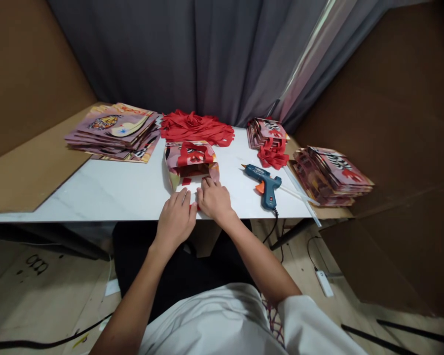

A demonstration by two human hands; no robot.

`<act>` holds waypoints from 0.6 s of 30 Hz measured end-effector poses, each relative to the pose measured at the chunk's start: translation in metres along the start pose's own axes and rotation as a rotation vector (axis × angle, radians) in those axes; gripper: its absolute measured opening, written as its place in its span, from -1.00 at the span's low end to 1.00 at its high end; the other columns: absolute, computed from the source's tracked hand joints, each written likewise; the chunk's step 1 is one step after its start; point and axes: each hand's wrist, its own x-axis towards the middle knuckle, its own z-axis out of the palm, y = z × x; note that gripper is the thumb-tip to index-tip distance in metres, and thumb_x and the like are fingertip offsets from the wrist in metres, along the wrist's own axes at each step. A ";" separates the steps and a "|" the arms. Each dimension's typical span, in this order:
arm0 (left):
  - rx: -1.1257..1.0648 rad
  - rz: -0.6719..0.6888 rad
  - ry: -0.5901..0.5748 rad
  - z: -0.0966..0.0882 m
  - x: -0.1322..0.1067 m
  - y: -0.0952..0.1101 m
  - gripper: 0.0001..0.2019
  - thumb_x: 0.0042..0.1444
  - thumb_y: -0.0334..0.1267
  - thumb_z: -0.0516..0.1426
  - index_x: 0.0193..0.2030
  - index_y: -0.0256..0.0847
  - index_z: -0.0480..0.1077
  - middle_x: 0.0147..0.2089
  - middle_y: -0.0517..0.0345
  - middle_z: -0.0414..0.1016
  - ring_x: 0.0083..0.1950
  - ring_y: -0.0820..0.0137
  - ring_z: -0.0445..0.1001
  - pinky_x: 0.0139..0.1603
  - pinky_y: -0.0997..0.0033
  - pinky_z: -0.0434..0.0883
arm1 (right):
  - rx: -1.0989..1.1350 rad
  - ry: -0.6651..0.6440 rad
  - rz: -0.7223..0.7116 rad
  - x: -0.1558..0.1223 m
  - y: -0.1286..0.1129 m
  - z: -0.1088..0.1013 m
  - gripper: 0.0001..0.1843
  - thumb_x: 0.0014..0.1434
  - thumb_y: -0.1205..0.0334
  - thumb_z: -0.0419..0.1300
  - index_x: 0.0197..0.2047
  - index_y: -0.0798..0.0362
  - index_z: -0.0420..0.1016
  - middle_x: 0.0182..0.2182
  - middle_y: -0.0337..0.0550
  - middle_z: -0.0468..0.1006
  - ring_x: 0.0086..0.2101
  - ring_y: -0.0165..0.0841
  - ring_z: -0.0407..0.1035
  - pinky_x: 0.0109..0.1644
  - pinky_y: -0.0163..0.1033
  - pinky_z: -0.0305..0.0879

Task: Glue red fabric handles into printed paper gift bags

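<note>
A printed paper bag point(172, 153) lies on the white table in front of me, its mouth open towards me and its white inner side showing. A red strap loops across its upper panel, and a small red strap end point(186, 181) shows on the white inside. My left hand point(175, 217) rests on the bag's near flap, fingers stretched forward. My right hand point(213, 198) presses on the same flap just to the right, fingers bent slightly downward. A bit of red shows between the hands, mostly hidden. Right of the bag lies a blue glue gun point(269, 190) with an orange trigger.
A pile of red straps point(196, 129) lies behind the bag. Stacked printed bags point(107, 129) stand at left, with more bags point(268, 129) at back right and another stack point(336, 172) at far right. Glue sticks point(303, 190) lie beside the gun. Cardboard walls flank the table point(77, 197).
</note>
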 end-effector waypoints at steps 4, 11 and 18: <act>0.038 -0.014 -0.019 -0.002 -0.001 0.004 -0.45 0.51 -0.23 -0.10 0.43 -0.52 0.42 0.49 -0.43 0.46 0.46 -0.15 0.44 0.42 -0.15 0.39 | -0.039 0.017 0.000 0.008 -0.002 0.003 -0.46 0.64 0.13 -0.10 0.44 0.24 0.43 0.41 0.29 0.47 0.33 0.08 0.38 0.28 0.18 0.43; 0.005 -0.011 0.009 -0.002 0.000 0.000 -0.46 0.51 -0.22 -0.11 0.42 -0.44 0.44 0.48 -0.41 0.48 0.44 -0.17 0.47 0.34 -0.19 0.43 | 0.018 0.062 -0.069 0.003 -0.002 -0.006 -0.54 0.61 0.11 0.01 0.35 0.10 0.55 0.36 0.14 0.57 0.27 0.00 0.49 0.33 0.13 0.43; -0.099 0.041 0.065 0.008 -0.007 -0.013 -0.31 0.44 -0.14 -0.04 0.66 -0.27 0.15 0.56 -0.43 0.36 0.47 -0.38 0.41 0.31 -0.42 0.38 | 0.588 0.894 0.652 -0.047 0.187 -0.126 -0.29 0.48 0.20 -0.02 0.63 0.12 0.16 -0.27 -0.15 0.64 -0.31 -0.31 0.51 -0.13 -0.24 0.48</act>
